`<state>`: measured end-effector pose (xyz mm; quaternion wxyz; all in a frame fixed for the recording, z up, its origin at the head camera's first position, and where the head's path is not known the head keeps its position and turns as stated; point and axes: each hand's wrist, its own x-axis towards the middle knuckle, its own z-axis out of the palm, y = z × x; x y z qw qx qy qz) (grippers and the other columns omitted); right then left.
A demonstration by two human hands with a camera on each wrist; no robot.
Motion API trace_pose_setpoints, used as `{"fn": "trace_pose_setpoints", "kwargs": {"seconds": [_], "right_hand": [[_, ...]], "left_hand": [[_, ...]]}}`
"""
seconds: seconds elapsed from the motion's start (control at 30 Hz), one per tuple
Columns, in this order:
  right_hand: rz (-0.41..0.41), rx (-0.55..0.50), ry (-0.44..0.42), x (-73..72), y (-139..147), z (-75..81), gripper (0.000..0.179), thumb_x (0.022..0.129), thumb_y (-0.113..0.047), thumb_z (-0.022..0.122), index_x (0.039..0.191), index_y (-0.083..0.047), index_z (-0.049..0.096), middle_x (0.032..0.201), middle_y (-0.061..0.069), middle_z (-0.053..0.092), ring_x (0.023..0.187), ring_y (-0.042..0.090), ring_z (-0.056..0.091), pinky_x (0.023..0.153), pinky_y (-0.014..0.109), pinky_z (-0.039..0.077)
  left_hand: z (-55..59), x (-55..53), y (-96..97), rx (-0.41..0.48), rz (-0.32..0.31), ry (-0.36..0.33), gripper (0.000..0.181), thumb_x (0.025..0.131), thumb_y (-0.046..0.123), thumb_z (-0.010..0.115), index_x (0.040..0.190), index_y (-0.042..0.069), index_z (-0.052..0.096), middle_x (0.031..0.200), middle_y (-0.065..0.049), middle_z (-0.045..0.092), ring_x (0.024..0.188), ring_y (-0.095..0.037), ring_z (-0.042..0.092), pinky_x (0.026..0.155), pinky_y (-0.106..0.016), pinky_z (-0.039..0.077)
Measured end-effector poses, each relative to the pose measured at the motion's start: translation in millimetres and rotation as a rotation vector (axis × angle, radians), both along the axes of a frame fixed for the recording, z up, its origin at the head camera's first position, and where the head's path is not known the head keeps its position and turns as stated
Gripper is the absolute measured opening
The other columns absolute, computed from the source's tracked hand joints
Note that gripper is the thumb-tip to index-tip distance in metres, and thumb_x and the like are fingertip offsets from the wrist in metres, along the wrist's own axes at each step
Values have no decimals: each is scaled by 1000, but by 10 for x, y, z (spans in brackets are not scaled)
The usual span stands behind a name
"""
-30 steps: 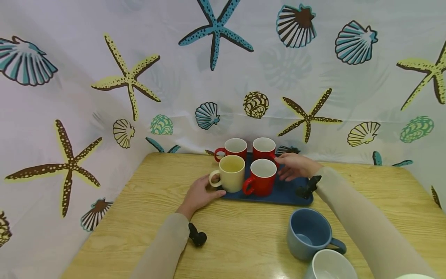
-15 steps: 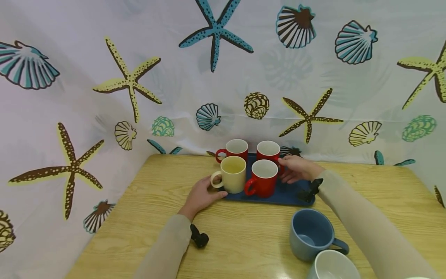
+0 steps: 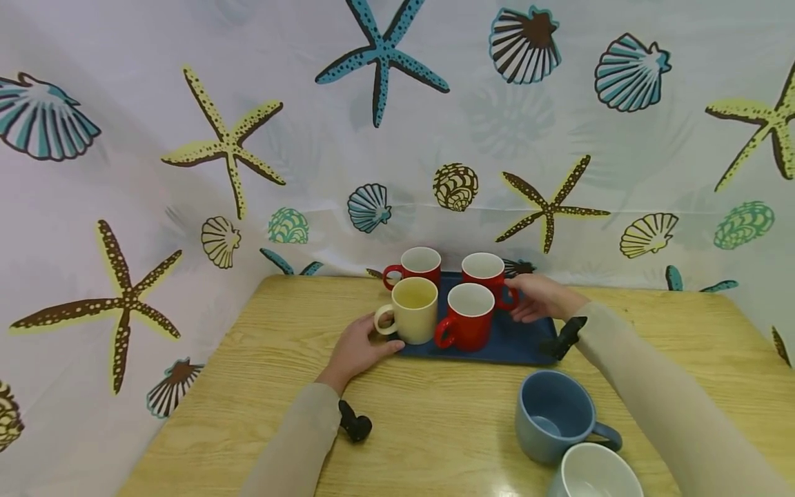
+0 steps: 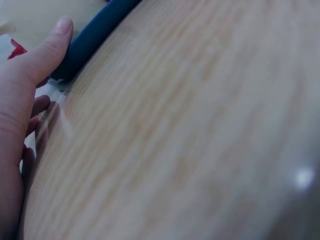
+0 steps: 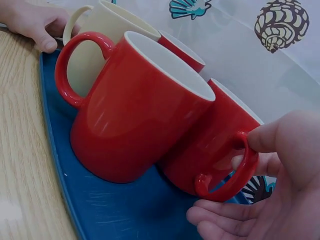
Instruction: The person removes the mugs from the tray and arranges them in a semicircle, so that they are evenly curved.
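My left hand [image 3: 357, 347] holds the left front corner of a blue tray [image 3: 524, 342], thumb along its rim and the other fingers at its side. Beside that hand stands a cream mug [image 3: 415, 321], its handle facing left. My right hand [image 3: 546, 297] pinches the handle of the back right red mug [image 5: 212, 140] between thumb and forefinger, the other fingers loose below. That mug stands on the tray, slightly tilted or level, I cannot tell. A front red mug [image 5: 135, 112] and a back left red mug [image 3: 421, 262], partly hidden, share the tray.
A blue-grey mug [image 3: 553, 417] stands on the wooden table [image 3: 422, 421] in front of the tray's right end. Touching or close to it is a white mug [image 3: 596, 473], cut off by the frame. A patterned curtain [image 3: 410, 152] hangs right behind the tray.
The back right red mug has moved to the right, away from the back left one, along with my right hand on its handle. My left hand has stayed at the tray corner.
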<state>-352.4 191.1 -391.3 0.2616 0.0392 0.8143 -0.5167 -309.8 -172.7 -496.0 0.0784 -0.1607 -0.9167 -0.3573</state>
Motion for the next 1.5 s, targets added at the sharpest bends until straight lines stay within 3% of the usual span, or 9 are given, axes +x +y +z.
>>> {"fn": "trace_pose_setpoints", "kwargs": {"seconds": [0.47, 0.8, 1.2, 1.5], "right_hand": [[-7, -57, 27, 100, 109, 10, 29, 100, -33, 37, 97, -4, 43, 105, 29, 54, 84, 33, 63, 75, 39, 51], [15, -110, 23, 218, 310, 37, 30, 100, -32, 38, 101, -2, 42, 102, 28, 55, 89, 32, 63, 83, 42, 49], [39, -205, 10, 343, 599, 49, 28, 101, -31, 37, 95, -3, 41, 102, 25, 51, 94, 35, 60, 86, 43, 48], [10, -266, 14, 456, 699, 41, 23, 100, -28, 38, 107, -6, 42, 101, 25, 54, 93, 37, 60, 88, 44, 47]], "left_hand": [[3, 3, 10, 10, -1, 8, 63, 71, 61, 69, 123, 28, 58, 123, 9, 56, 115, -15, 50, 98, -39, 37], [-1, -5, 16, 10, -2, 6, 63, 71, 62, 69, 122, 27, 59, 122, 9, 57, 115, -15, 50, 98, -39, 37], [-19, -11, 29, 6, -7, 4, 66, 70, 66, 67, 122, 27, 59, 124, 7, 56, 116, -17, 50, 99, -40, 37], [0, -4, 22, 1, 10, -6, 70, 69, 67, 66, 125, 27, 58, 128, 5, 54, 119, -19, 48, 100, -41, 35]]}}
